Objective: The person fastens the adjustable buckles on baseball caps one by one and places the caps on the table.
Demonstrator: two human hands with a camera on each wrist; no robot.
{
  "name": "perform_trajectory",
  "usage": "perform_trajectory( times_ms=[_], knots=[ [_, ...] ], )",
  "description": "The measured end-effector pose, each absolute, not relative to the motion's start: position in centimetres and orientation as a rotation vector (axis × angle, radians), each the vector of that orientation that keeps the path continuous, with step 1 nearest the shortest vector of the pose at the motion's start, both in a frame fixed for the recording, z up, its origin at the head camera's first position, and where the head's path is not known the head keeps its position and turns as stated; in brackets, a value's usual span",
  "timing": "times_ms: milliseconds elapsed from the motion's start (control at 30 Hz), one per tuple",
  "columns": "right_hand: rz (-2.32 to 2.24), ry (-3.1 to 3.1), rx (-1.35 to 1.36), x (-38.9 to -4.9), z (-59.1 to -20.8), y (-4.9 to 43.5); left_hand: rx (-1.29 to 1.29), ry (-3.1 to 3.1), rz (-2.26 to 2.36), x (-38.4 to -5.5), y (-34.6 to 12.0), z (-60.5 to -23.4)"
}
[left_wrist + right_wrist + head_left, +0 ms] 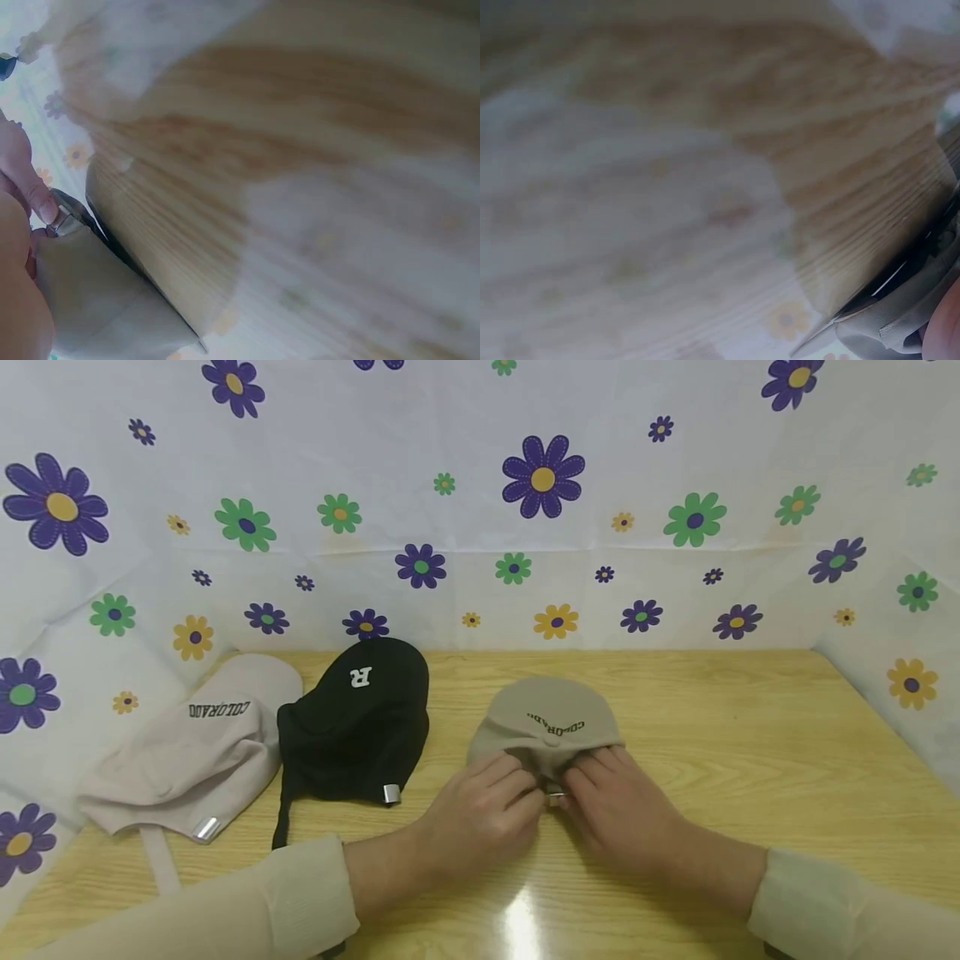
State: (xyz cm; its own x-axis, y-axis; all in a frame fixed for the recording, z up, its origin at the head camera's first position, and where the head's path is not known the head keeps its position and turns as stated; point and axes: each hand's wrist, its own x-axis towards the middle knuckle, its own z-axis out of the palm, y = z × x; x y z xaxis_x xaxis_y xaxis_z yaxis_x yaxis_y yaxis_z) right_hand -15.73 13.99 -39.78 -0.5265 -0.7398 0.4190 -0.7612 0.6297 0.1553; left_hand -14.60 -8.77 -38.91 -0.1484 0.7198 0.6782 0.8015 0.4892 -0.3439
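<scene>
A beige baseball cap (551, 706) with dark COLORADO lettering lies on the table, its brim pointing away from me. My left hand (487, 810) grips the near left edge of this cap with curled fingers. At the near right edge, my right hand (626, 806) holds the cap too, fingertips tucked at its rim. Between the hands shows a small metal buckle (555, 799) on the back strap. The left wrist view has the thumb beside that buckle (66, 222). Only one fingertip (943, 326) and grey-looking cap fabric (889, 322) appear in the right wrist view.
Left of the hands lie a black cap (367, 727) with a white R and a pale pink COLORADO cap (202, 735), side by side and touching. The wooden table (735, 718) meets a flower-printed cloth (465, 452) at its back and sides.
</scene>
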Motion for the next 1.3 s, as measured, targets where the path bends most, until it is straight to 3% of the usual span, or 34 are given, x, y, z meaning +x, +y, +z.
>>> perform_trajectory(
  times_ms=[1300],
  knots=[
    [0.11,-2.43,0.808,-18.7,-40.0,27.8,-0.88,-2.05,-0.293,-14.6,-21.5,-38.5]
  ],
)
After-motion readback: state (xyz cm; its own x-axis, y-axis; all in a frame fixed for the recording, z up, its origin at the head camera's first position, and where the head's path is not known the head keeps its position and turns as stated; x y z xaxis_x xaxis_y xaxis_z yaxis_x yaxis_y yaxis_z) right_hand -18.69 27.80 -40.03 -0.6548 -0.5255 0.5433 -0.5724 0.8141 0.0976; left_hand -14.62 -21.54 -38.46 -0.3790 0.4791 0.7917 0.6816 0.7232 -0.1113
